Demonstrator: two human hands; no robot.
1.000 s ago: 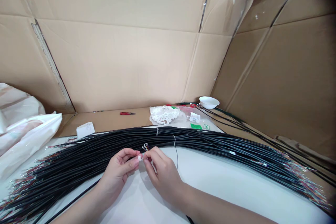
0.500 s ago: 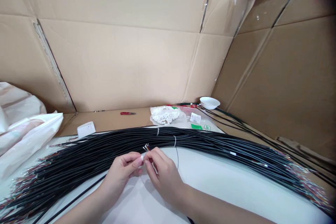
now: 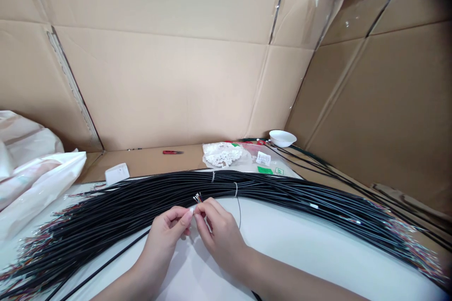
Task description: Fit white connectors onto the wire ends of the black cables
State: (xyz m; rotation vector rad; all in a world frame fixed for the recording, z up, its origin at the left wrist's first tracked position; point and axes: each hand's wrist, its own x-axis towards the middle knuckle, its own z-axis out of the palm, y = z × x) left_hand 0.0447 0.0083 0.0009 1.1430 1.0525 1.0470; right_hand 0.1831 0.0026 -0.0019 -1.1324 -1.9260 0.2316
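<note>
My left hand (image 3: pixel 172 228) pinches a small white connector housing (image 3: pixel 191 211) between thumb and fingers; most of it is hidden. Right beside it, my right hand (image 3: pixel 217 225) is closed on thin coloured wires (image 3: pixel 198 197), whose metal-tipped ends fan out above the fingers. Both sets of fingertips nearly meet over the white table (image 3: pixel 282 240). Just beyond them lies a thick bundle of black cables (image 3: pixel 148 197), tied with pale ties (image 3: pixel 236 189), with frayed coloured wire ends at both sides.
Behind the bundle lie a plastic bag of small white housings (image 3: pixel 224 157), a red-handled tool (image 3: pixel 172 152), a white box-like piece (image 3: pixel 117 173) and a white bowl (image 3: pixel 282 138). White plastic bagging (image 3: pixel 38 169) is heaped at left. Cardboard walls (image 3: pixel 169 80) enclose the back and right.
My left hand has turned slightly and shifted a little to the right, its fingers curled closer around the white housing. The right hand has hardly moved.
</note>
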